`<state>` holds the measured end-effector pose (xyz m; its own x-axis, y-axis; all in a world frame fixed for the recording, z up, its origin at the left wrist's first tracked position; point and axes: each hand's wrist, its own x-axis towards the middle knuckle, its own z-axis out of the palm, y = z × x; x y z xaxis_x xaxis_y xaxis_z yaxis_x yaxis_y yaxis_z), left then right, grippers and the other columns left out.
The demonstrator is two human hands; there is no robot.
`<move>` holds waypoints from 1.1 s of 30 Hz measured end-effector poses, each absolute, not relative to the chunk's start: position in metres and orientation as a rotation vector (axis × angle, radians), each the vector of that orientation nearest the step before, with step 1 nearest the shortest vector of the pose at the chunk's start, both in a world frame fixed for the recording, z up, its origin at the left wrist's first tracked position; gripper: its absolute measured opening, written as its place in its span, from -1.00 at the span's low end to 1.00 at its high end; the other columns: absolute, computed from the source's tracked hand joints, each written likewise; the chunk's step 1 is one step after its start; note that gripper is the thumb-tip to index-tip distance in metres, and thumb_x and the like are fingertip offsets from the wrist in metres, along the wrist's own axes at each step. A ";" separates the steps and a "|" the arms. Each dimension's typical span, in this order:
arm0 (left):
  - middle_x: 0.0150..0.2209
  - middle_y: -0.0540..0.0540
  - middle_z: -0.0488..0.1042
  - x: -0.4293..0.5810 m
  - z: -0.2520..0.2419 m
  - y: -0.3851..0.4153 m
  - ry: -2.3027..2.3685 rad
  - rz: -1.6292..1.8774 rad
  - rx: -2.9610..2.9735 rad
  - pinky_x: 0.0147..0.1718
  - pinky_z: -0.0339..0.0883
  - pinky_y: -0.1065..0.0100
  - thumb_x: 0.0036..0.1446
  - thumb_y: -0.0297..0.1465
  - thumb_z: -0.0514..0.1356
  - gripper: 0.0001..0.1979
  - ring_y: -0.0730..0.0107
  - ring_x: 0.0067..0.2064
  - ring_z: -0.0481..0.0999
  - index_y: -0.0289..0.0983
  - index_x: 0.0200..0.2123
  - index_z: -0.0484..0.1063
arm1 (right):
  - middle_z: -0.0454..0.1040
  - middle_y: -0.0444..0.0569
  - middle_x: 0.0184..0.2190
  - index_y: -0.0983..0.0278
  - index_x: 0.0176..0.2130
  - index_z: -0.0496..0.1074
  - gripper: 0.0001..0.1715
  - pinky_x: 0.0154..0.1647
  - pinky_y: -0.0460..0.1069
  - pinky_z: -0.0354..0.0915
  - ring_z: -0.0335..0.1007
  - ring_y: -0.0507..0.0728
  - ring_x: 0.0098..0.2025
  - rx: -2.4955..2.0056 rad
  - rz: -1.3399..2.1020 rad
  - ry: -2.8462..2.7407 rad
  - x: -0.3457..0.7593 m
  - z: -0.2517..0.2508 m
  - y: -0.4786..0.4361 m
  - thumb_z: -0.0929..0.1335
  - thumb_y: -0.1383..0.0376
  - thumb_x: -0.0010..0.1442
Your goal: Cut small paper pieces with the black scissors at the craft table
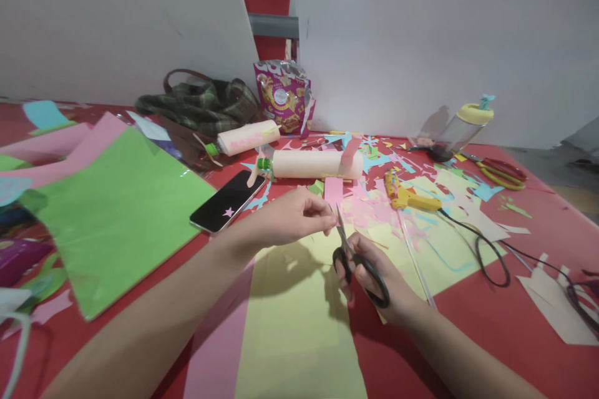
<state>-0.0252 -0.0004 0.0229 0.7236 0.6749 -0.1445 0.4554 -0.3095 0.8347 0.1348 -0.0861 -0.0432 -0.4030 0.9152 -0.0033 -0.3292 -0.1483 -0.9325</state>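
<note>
My right hand (381, 277) grips a pair of black-handled scissors (344, 238), fingers through the loops, blades pointing up and slightly parted. Right at the blade tips, my left hand (302, 218) is closed in a pinch. Whatever sits between its fingertips is too small to make out. Beneath both hands lies a pale yellow paper sheet (294, 330), overlapping a pink sheet (218, 343) on its left. Just beyond the left hand a pink paper strip (334, 192) hangs from under a cream paper-wrapped roll (309, 164) with a green end.
A phone (219, 209) with a pink star lies left of my hands, beside green paper (126, 206). To the right are a yellow glue gun (414, 199) with a black cord, a clear bottle (461, 131) and red-yellow-handled pliers (500, 171). Paper scraps, a snack bag (283, 96) and plaid cloth (201, 100) lie behind.
</note>
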 end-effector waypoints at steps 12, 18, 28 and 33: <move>-0.61 0.06 0.19 -0.020 0.017 -0.004 0.847 0.359 1.852 -0.56 0.00 0.49 -0.02 -0.28 0.01 -0.73 0.57 -0.54 0.15 -0.34 -0.61 0.29 | 0.19 -0.19 -0.54 0.23 -0.42 0.04 -0.62 -0.66 -0.15 0.11 0.13 -0.09 -0.63 -0.756 1.691 -1.170 0.135 -0.044 -0.086 0.30 0.06 -0.03; -0.64 0.08 0.16 -0.018 0.020 -0.005 0.838 0.401 1.761 -0.57 0.00 0.50 -0.03 -0.31 0.04 -0.75 0.60 -0.58 0.11 -0.34 -0.64 0.28 | 0.20 -0.19 -0.54 0.23 -0.42 0.05 -0.62 -0.65 -0.14 0.11 0.13 -0.09 -0.64 -0.760 1.693 -1.160 0.134 -0.044 -0.087 0.30 0.06 -0.03; -0.63 0.07 0.16 -0.011 0.019 -0.016 0.881 0.475 1.689 -0.62 -0.07 0.50 -0.03 -0.33 0.02 -0.76 0.59 -0.57 0.10 -0.33 -0.63 0.28 | 0.22 -0.14 -0.49 0.23 -0.39 0.08 -0.64 -0.60 -0.11 0.11 0.18 -0.03 -0.56 -0.762 1.677 -1.133 0.137 -0.046 -0.089 0.27 0.04 -0.01; -0.64 0.06 0.18 -0.007 0.017 -0.019 0.874 0.507 1.670 -0.62 -0.04 0.50 -0.02 -0.35 0.01 -0.77 0.60 -0.58 0.12 -0.34 -0.61 0.31 | 0.21 -0.15 -0.50 0.23 -0.39 0.09 -0.65 -0.56 -0.10 0.13 0.17 -0.03 -0.55 -0.751 1.664 -1.138 0.137 -0.045 -0.089 0.27 0.04 -0.01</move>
<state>-0.0067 -0.0191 0.0171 0.6324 0.7667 -0.1104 0.2842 -0.0971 0.9538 0.1373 -0.0890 -0.0453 -0.3595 0.9328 0.0244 -0.3609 -0.1149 -0.9255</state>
